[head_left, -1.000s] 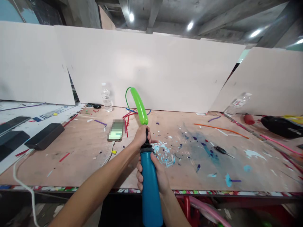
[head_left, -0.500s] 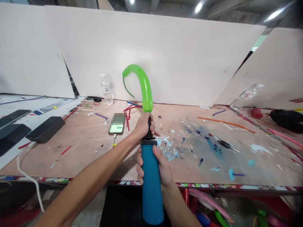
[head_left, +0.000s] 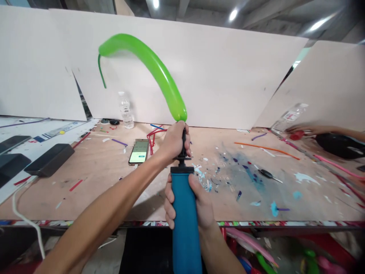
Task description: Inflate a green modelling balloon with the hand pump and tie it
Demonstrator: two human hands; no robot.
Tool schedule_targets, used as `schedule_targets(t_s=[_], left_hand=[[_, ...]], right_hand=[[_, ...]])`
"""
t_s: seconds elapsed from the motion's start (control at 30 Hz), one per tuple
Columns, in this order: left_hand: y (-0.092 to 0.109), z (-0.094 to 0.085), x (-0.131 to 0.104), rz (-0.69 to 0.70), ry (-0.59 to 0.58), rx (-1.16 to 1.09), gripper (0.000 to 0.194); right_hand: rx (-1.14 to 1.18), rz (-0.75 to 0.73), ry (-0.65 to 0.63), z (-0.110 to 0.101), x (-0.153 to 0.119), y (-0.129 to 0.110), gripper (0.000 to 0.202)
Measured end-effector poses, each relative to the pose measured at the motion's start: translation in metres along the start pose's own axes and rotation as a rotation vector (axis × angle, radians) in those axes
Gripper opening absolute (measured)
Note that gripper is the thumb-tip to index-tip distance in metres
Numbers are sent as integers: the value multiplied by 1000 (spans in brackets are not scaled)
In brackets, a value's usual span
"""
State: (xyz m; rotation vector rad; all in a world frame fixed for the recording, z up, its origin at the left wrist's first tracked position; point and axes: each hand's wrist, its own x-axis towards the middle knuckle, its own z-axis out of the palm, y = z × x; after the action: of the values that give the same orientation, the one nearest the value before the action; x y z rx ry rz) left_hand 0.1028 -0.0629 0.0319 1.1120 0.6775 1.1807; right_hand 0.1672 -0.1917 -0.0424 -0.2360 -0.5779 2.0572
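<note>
A long green modelling balloon (head_left: 155, 68) rises from the black nozzle of a blue hand pump (head_left: 186, 220). It arches up and to the left, and its thin uninflated tail hangs down at the far end. My left hand (head_left: 177, 140) is closed around the balloon's neck and the black nozzle. Lower down, my right hand (head_left: 203, 203) wraps round the blue barrel, thumb on the near side and fingertips showing at its left. The pump stands nearly upright in front of the table's front edge, its lower end cut off by the frame.
A phone (head_left: 138, 151), a water bottle (head_left: 126, 110) and red uninflated balloons (head_left: 151, 139) lie or stand left of centre. Scissors (head_left: 269, 175), an orange balloon (head_left: 268, 148) and scraps are on the right. Another person's hand (head_left: 309, 130) reaches in at far right. A white board (head_left: 228, 76) stands behind.
The green balloon has grown much longer and fuller, its tip swinging up and left. My left hand and the nozzle have risen slightly from the barrel. Another person's hand has appeared at right.
</note>
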Motion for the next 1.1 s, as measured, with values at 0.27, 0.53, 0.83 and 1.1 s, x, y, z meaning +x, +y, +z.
schedule_targets(t_s=[0.27, 0.53, 0.83, 1.1], left_hand=[[23, -33, 55, -30, 216, -5, 16], [-38, -26, 22, -192, 144, -106, 17], [-12, -68, 61, -178, 249, -110, 21], [-51, -15, 19, -257, 128, -173, 21]], right_hand=[[80, 117, 19, -6, -21, 43, 49], [97, 132, 143, -22, 24, -7, 46], [110, 145, 141, -38, 5, 64, 64], [136, 131, 107, -42, 18, -8, 47]])
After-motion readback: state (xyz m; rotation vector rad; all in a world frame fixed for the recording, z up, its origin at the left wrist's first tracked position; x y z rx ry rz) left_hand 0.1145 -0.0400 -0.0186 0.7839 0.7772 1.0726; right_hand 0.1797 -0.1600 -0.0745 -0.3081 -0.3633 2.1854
